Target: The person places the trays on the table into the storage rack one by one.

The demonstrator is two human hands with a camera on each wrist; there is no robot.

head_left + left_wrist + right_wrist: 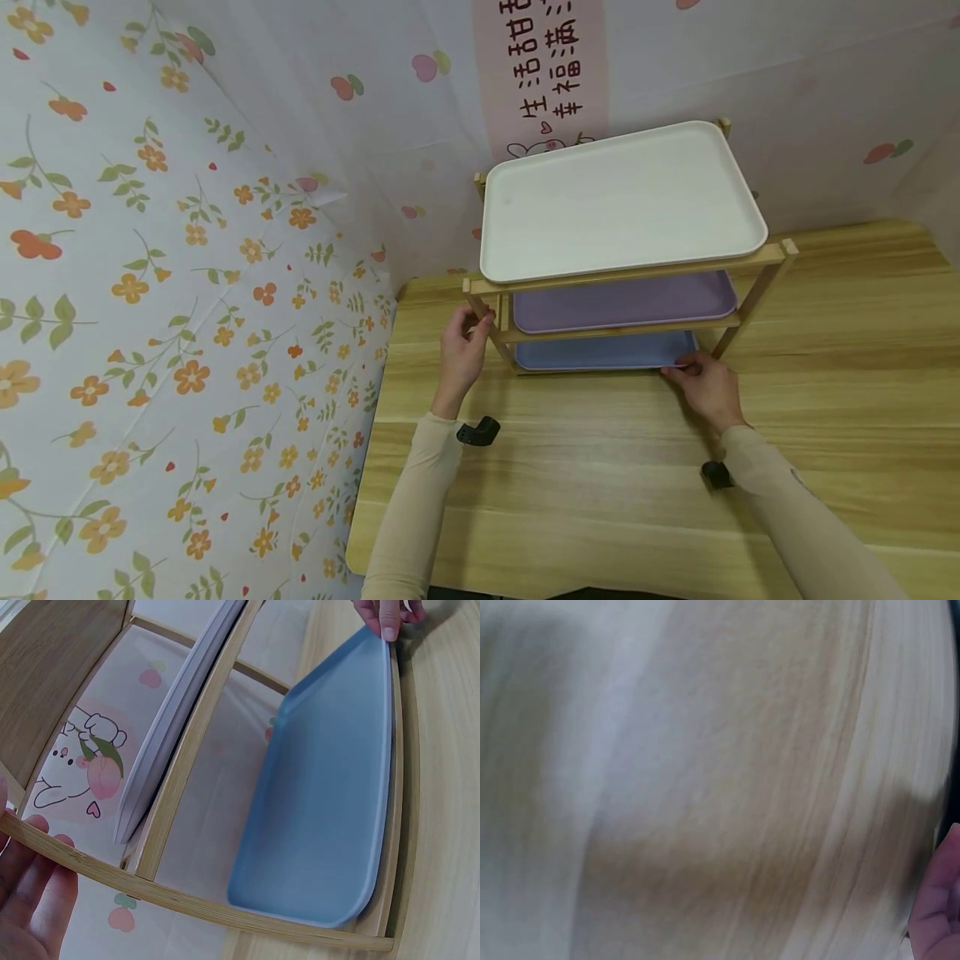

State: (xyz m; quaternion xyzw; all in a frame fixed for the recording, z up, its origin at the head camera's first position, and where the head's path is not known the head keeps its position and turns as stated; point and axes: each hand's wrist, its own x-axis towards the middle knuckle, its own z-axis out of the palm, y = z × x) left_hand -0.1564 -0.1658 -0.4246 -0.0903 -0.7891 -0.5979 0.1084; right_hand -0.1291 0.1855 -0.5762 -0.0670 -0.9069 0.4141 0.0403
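A three-tier wooden rack point(622, 272) stands on the table, with a white tray point(618, 200) on top, a purple tray point(622, 302) in the middle and a blue tray point(600, 351) at the bottom. My left hand point(462, 350) holds the rack's left front post; in the left wrist view its fingers point(49, 896) curl behind the wood. At the blue tray's right front corner, my right hand point(707, 387) pinches the rim, thumb on top. The left wrist view shows the blue tray point(319, 780) lying within the lowest tier. Only part of the right hand point(936, 904) appears in its own view.
A wood-grain table point(585, 467) extends in front of the rack and to its right. Behind the rack hangs a printed cloth point(405, 108) with fruit and lettering. A flowered cloth point(187, 333) covers the left side. Each wrist carries a black device point(480, 432).
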